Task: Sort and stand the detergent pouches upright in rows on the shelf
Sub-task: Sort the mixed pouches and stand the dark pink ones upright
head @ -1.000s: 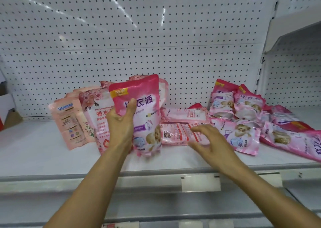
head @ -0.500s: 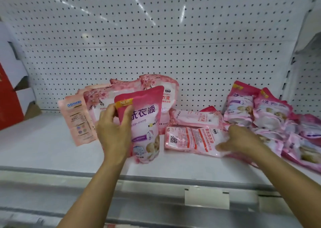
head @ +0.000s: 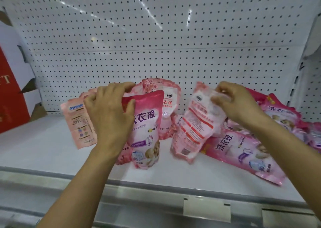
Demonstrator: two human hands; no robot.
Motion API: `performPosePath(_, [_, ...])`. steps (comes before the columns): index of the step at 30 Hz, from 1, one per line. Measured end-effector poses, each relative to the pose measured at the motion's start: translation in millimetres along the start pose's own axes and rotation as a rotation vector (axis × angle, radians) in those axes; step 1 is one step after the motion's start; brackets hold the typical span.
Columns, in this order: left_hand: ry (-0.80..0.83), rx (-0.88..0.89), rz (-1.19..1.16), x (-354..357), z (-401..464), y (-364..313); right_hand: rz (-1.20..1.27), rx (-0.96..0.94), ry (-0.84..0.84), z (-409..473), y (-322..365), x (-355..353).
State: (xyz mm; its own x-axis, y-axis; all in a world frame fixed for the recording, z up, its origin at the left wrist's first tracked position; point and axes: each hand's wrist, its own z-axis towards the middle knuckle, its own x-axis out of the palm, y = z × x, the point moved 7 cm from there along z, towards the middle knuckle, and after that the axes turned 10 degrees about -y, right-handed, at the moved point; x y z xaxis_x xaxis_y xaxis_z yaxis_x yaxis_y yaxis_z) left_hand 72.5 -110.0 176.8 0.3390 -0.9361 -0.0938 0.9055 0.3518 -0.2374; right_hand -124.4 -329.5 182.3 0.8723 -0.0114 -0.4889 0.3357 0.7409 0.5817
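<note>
My left hand (head: 111, 113) grips the top left of a deep pink pouch (head: 147, 132) that stands upright near the shelf's front. Behind it stand floral pale pink pouches (head: 166, 106), and a salmon pouch (head: 78, 123) leans at the left. My right hand (head: 238, 104) pinches the top of a pale pink pouch with red labels (head: 192, 128) and holds it tilted, its bottom near the white shelf (head: 43, 151). A deep pink pouch (head: 243, 153) lies flat below my right arm. More pink pouches (head: 281, 114) are heaped at the right.
A white pegboard (head: 156, 36) backs the shelf. A red and white carton (head: 10, 92) stands at the far left. The shelf's metal front rail (head: 156, 189) carries a blank price tag holder (head: 206, 208). Bare shelf lies at the front left.
My right hand has lifted the pale red-labelled pouch from lying flat to nearly upright. My left hand has shifted up to the top of the deep pink pouch. The camera has moved closer.
</note>
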Motion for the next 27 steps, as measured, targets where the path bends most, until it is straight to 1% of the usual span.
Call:
performPosePath(3, [0.022, 0.114, 0.080, 2, -1, -9, -0.019, -0.155, 0.101, 15, 25, 19])
performPosePath(5, [0.045, 0.162, 0.118, 3, -1, -14, -0.013, -0.219, 0.123, 24, 33, 31])
performPosePath(10, [0.127, 0.299, 0.136, 13, -1, -41, 0.084, -0.289, 0.163, 37, 45, 55])
performPosePath(12, [0.212, 0.353, 0.145, 25, 3, -58, 0.155, -0.299, 0.190, 37, 46, 61])
performPosePath(15, [0.435, 0.411, 0.230, 54, 8, -78, 0.323, -0.235, 0.271, 34, 40, 64])
performPosePath(17, [0.560, 0.412, 0.241, 75, 9, -84, 0.403, -0.189, 0.324, 35, 33, 60])
performPosePath(18, [0.574, 0.393, 0.216, 81, 11, -85, 0.442, -0.147, 0.341, 37, 25, 57])
performPosePath(20, [0.530, 0.351, 0.191, 87, 18, -82, 0.480, 0.006, 0.347, 45, -2, 51])
performPosePath(21, [0.502, 0.337, 0.207, 88, 20, -78, 0.423, 0.058, 0.337, 49, -21, 48])
performPosePath(22, [0.483, 0.321, 0.229, 89, 21, -74, 0.286, 0.065, 0.337, 51, -40, 47])
performPosePath(23, [0.468, 0.303, 0.252, 91, 21, -70, 0.096, 0.035, 0.369, 51, -61, 50])
performPosePath(24, [0.461, 0.283, 0.281, 92, 21, -66, -0.099, -0.001, 0.446, 46, -79, 58])
performPosePath(25, [0.456, 0.263, 0.311, 94, 21, -64, -0.277, -0.024, 0.564, 36, -96, 69])
performPosePath(27, [0.442, 0.248, 0.367, 97, 20, -62, -0.553, -0.019, 0.784, 13, -124, 87])
